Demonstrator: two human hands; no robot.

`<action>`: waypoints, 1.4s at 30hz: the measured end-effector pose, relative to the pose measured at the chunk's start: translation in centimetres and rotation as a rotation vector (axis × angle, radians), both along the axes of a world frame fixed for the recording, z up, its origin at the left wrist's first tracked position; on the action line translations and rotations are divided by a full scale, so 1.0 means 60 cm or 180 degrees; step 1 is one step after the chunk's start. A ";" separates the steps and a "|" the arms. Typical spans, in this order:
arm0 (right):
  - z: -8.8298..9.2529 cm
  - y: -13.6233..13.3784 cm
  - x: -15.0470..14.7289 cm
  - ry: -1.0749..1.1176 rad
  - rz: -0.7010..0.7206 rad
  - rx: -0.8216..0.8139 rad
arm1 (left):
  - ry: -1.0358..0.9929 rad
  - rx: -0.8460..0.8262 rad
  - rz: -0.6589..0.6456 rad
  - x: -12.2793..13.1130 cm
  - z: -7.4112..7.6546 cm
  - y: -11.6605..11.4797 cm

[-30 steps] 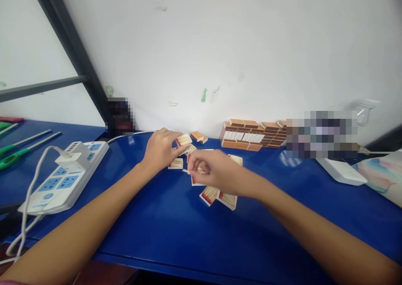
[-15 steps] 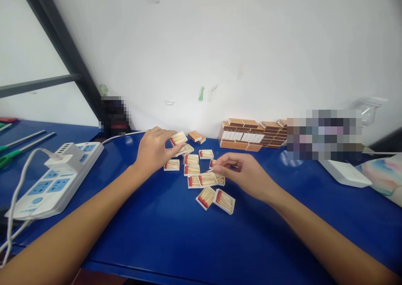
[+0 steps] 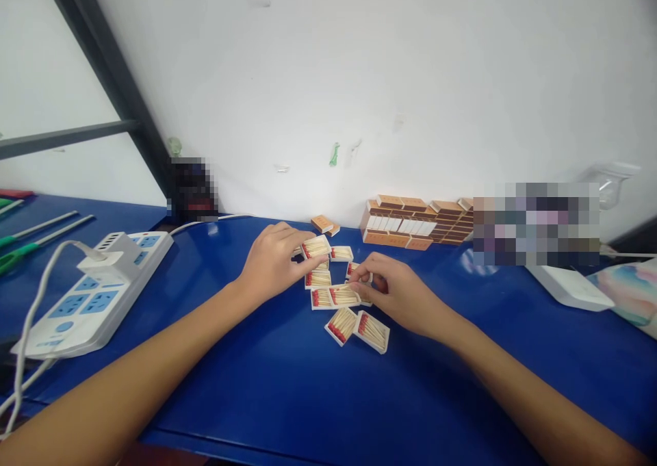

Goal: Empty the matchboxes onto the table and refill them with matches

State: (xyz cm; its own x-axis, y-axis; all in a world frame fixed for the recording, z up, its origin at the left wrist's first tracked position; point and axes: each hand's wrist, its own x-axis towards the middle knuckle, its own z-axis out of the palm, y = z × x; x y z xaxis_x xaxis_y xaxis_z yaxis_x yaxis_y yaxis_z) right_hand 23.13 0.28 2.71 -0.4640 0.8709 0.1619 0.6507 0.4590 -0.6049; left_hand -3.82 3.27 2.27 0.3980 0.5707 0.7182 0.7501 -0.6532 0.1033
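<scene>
My left hand (image 3: 273,259) pinches a matchbox tray (image 3: 316,247) full of red-tipped matches between thumb and fingers, raised over other trays. My right hand (image 3: 397,289) is closed in a pinch at the right side of the group; whatever its fingertips hold is too small to make out. Around the hands, several open trays of matches lie loosely in rows, among them one tray (image 3: 341,253) at the back and another tray (image 3: 317,279) in the left row. Nearer me, a slanted tray (image 3: 341,326) touches a second slanted tray (image 3: 372,332). My hands partly cover some trays.
Orange matchboxes (image 3: 395,239) are stacked against the wall. Two more matchboxes (image 3: 323,224) lie left of the stack. A white power strip (image 3: 51,339) with a plugged cable lies on the blue table (image 3: 287,397) at left. A white device (image 3: 569,288) sits at right.
My left hand has moved right with the matchbox tray, now over the middle of the group. My right hand stays pinched in nearly the same place. The view has shifted slightly.
</scene>
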 end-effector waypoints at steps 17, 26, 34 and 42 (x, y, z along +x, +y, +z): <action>0.001 -0.005 -0.009 0.0075 0.0143 -0.0055 | 0.0263 -0.0677 -0.0301 0.011 -0.021 0.001; 0.014 -0.005 -0.008 -0.0205 0.0291 0.0063 | 0.0161 -0.0720 -0.0320 0.008 -0.017 0.004; 0.010 -0.003 -0.017 -0.0349 0.0126 0.0068 | 0.0141 -0.0534 -0.0267 0.005 -0.013 0.008; 0.006 0.003 -0.014 -0.0294 0.0255 -0.0100 | -0.0018 -0.0380 -0.0189 0.002 -0.008 0.008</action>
State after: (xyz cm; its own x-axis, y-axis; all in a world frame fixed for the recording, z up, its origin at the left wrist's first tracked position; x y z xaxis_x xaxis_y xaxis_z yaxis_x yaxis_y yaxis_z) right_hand 22.27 0.47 3.04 -0.5438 0.8345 0.0886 0.6663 0.4935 -0.5590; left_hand -3.67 3.77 1.78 0.4299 0.6277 0.6490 0.7096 -0.6794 0.1870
